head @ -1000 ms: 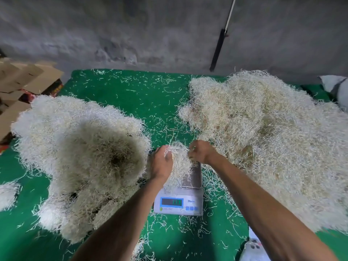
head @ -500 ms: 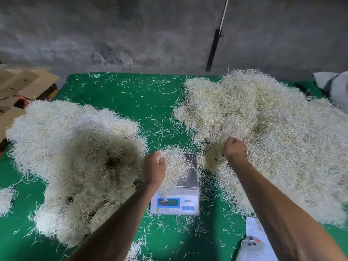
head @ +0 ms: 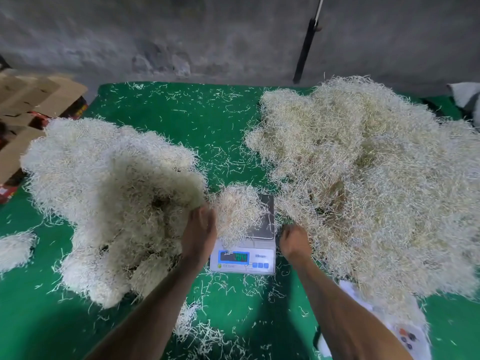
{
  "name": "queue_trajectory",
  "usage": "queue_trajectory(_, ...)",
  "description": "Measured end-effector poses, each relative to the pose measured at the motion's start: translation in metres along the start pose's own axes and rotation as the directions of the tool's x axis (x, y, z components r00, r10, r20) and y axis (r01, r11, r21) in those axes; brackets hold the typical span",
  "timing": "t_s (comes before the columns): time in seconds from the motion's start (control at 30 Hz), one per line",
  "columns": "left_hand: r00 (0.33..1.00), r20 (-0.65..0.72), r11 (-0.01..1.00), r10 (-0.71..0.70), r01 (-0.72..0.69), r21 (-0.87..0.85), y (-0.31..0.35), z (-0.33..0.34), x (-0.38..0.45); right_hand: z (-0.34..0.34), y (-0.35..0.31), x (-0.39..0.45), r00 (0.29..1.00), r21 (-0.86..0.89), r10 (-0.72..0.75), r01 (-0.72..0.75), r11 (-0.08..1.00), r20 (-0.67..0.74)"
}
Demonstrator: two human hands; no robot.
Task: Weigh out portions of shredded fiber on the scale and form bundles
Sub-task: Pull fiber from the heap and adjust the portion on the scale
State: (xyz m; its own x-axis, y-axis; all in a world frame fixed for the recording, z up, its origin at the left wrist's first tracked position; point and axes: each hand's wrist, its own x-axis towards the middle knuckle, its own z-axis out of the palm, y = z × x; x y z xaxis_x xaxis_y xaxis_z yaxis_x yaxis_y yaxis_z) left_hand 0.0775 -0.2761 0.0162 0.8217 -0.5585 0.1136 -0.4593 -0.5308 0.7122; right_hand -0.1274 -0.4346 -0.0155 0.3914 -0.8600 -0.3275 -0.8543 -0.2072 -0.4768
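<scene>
A white digital scale with a lit display sits at the centre of the green mat. A small portion of shredded fiber lies on its steel pan. My left hand rests against the portion's left side, its fingertips buried in the strands. My right hand is just right of the scale, fingers curled into strands at the near edge of the big loose fiber pile. A heap of formed pale bundles lies to the left.
Flattened cardboard boxes are stacked at the far left edge. A black pole leans on the grey wall. White printed paper lies near right. A small fiber clump sits far left, with loose strands in front.
My right hand has pulled back out of the big pile towards me and now sits beside the scale. My left hand has stayed against the portion on the pan.
</scene>
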Motion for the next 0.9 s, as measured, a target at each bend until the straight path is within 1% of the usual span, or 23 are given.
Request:
queue_trajectory(0.07, 0.993, 0.048, 0.994, -0.112, 0.112, 0.000, -0.023, -0.004, -0.026, 0.026, 0.024, -0.035, 0.996, -0.118, -0.092, 0.090, 0.989, -0.012)
queue_trajectory(0.1, 0.989, 0.085, 0.992, -0.122, 0.121, 0.018, -0.035, -0.006, -0.040, 0.037, 0.033, -0.051, 0.989, -0.166, -0.140, 0.132, 0.977, -0.037)
queue_trajectory(0.17, 0.988, 0.151, 0.999, -0.021, 0.015, 0.044, -0.055, -0.009, -0.072, 0.056, 0.041, -0.080, 0.980, -0.207, -0.187, 0.169, 0.964, -0.069)
queue_trajectory(0.23, 0.964, 0.264, 0.991, 0.042, -0.074, 0.110, -0.075, -0.008, -0.106, 0.071, 0.044, -0.103, 0.985, -0.220, -0.162, 0.145, 0.965, -0.064)
queue_trajectory(0.3, 0.924, 0.382, 0.964, 0.027, -0.125, 0.234, -0.096, -0.006, -0.140, 0.086, 0.046, -0.127, 0.989, -0.188, -0.126, 0.109, 0.976, -0.079)
queue_trajectory(0.37, 0.884, 0.465, 0.953, -0.035, -0.111, 0.283, -0.107, -0.006, -0.164, 0.099, 0.046, -0.149, 0.987, -0.167, -0.124, 0.106, 0.980, -0.099)
queue_trajectory(0.43, 0.858, 0.510, 0.942, -0.066, -0.114, 0.314, -0.108, -0.010, -0.177, 0.110, 0.047, -0.166, 0.987, -0.144, -0.131, 0.116, 0.983, -0.096)
queue_trajectory(0.53, 0.854, 0.517, 0.918, -0.060, -0.156, 0.364, -0.107, -0.015, -0.191, 0.118, 0.048, -0.180, 0.986, -0.142, -0.129, 0.114, 0.983, -0.101)
queue_trajectory(0.73, 0.856, 0.516, 0.909, -0.002, -0.213, 0.358, -0.107, -0.025, -0.207, 0.115, 0.044, -0.185, 0.979, -0.215, -0.153, 0.122, 0.969, -0.137)
queue_trajectory(0.83, 0.869, 0.496, 0.921, -0.009, -0.186, 0.342, -0.105, -0.028, -0.210, 0.108, 0.044, -0.181, 0.983, -0.250, -0.138, 0.104, 0.963, -0.121)
queue_trajectory(0.9, 0.873, 0.486, 0.920, -0.039, -0.158, 0.359, -0.101, -0.027, -0.209, 0.100, 0.045, -0.173, 0.986, -0.233, -0.124, 0.096, 0.968, -0.110)
